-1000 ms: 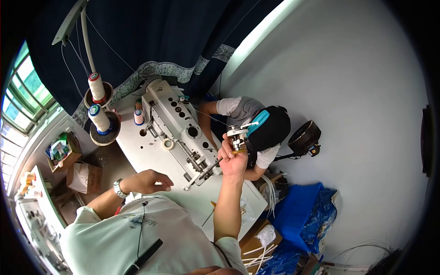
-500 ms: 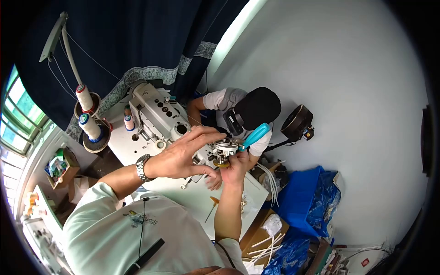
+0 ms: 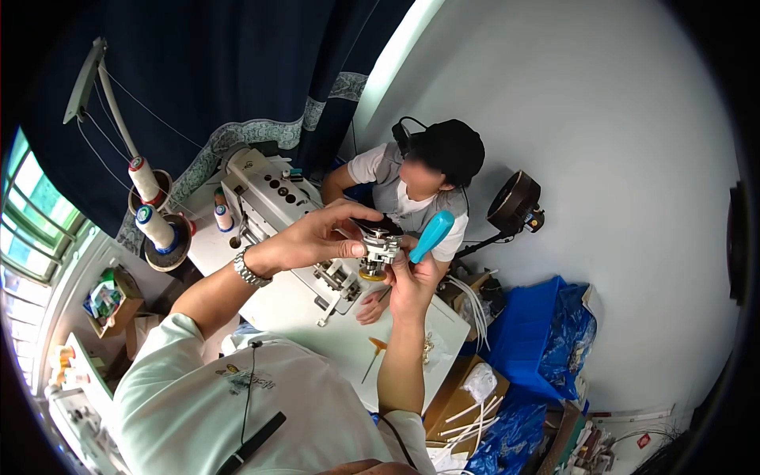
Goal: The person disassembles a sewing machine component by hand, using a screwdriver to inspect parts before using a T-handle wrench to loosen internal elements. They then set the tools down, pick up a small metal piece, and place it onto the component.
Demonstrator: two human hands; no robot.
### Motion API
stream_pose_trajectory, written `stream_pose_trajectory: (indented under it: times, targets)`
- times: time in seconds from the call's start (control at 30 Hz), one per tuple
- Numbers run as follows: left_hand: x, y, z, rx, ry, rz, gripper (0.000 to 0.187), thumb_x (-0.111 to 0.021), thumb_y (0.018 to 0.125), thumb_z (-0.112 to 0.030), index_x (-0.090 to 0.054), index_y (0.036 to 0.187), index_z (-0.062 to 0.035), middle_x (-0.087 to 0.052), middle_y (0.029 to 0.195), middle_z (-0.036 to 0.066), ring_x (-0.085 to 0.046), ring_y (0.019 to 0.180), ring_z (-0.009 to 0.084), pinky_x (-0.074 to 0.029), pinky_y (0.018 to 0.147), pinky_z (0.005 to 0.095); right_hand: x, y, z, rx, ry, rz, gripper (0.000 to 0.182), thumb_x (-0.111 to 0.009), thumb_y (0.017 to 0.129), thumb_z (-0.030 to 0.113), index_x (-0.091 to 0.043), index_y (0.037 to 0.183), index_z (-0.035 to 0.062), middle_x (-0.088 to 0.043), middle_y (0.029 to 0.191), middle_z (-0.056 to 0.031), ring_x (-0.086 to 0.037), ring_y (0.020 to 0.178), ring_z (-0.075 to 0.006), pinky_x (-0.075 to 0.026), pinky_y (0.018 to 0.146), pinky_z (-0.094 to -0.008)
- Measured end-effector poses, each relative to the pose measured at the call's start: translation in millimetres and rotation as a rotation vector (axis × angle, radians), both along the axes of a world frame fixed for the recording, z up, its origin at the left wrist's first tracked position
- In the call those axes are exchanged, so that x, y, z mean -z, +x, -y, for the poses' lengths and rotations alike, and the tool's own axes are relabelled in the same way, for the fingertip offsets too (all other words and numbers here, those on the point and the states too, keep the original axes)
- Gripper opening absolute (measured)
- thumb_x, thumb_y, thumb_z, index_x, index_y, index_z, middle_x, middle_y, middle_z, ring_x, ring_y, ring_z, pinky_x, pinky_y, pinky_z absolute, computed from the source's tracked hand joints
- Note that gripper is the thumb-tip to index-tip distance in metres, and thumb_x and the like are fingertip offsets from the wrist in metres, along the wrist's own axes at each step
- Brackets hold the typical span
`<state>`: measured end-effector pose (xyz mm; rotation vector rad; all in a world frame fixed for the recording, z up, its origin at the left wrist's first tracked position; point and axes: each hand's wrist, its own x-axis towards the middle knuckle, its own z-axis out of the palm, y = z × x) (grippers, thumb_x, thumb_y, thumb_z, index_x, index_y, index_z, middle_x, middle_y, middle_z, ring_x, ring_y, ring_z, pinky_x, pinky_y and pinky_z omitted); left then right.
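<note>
A small metal mechanism (image 3: 381, 247) with a yellow-rimmed disc at its bottom is raised over the sewing machine (image 3: 277, 190). My left hand (image 3: 317, 239), with a watch at the wrist, grips its left side between thumb and fingers. On its right side my right hand (image 3: 412, 283) closes round the mechanism and also holds a screwdriver with a turquoise handle (image 3: 434, 236), which points up and to the right. The fingertips behind the mechanism are partly hidden. A screwdriver with an orange handle (image 3: 378, 344) lies on the white table (image 3: 336, 355) below.
Across the table sits a person in a black cap (image 3: 451, 150), one hand (image 3: 370, 307) resting beside the machine. Thread cones (image 3: 158, 229) stand at the left. A black fan (image 3: 513, 202), a blue bin (image 3: 522, 340) and a cardboard box (image 3: 451, 400) are at the right.
My left hand has moved from beside the mechanism to grip it. The turquoise handle has shifted left and tilted more upright. The other person's head has lifted and turned.
</note>
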<state>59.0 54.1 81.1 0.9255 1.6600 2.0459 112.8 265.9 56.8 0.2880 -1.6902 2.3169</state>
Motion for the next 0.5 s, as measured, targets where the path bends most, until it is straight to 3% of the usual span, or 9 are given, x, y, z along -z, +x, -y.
stream_pose_trajectory:
  times: [0.17, 0.23, 0.4, 0.5]
  targets:
    - [10, 4, 8, -0.008, -0.028, -0.042, 0.056, -0.075, 0.091, -0.017, -0.053, 0.141, -0.0025, -0.056, 0.134, 0.008, -0.059, 0.121, 0.0205, -0.049, 0.103, 0.0367, 7, 3, 2, 0.009, 0.102, -0.031, 0.015, -0.065, 0.1, 0.009, -0.062, 0.11, -0.0024, -0.066, 0.086, -0.0041, -0.053, 0.06, -0.0056, -0.041, 0.052, -0.0192]
    - [14, 8, 10, 0.029, 0.016, -0.008, 0.052, -0.077, 0.091, -0.015, -0.057, 0.137, -0.0041, -0.064, 0.125, 0.006, -0.06, 0.115, 0.0164, -0.051, 0.1, 0.0345, 12, 4, 4, 0.018, 0.137, -0.061, 0.014, -0.065, 0.1, 0.008, -0.063, 0.109, -0.0026, -0.066, 0.087, -0.0046, -0.053, 0.06, -0.0058, -0.042, 0.053, -0.0194]
    - [9, 17, 20, -0.043, -0.06, -0.104, 0.062, -0.075, 0.092, -0.037, -0.056, 0.139, -0.0025, -0.062, 0.122, 0.008, -0.061, 0.11, 0.0172, -0.053, 0.095, 0.0338, 19, 4, 8, 0.054, 0.212, -0.092, 0.013, -0.067, 0.098, 0.008, -0.063, 0.105, -0.0022, -0.065, 0.082, -0.0033, -0.054, 0.061, -0.0062, -0.043, 0.053, -0.0198]
    - [8, 15, 18, -0.031, -0.065, 0.09, 0.065, -0.068, 0.096, -0.041, -0.052, 0.142, 0.0022, -0.058, 0.124, 0.01, -0.06, 0.112, 0.018, -0.055, 0.092, 0.0346, 18, 1, 11, 0.124, 0.279, -0.087, 0.016, -0.07, 0.097, 0.013, -0.062, 0.1, -0.001, -0.056, 0.072, 0.0021, -0.051, 0.056, -0.0044, -0.041, 0.051, -0.0201]
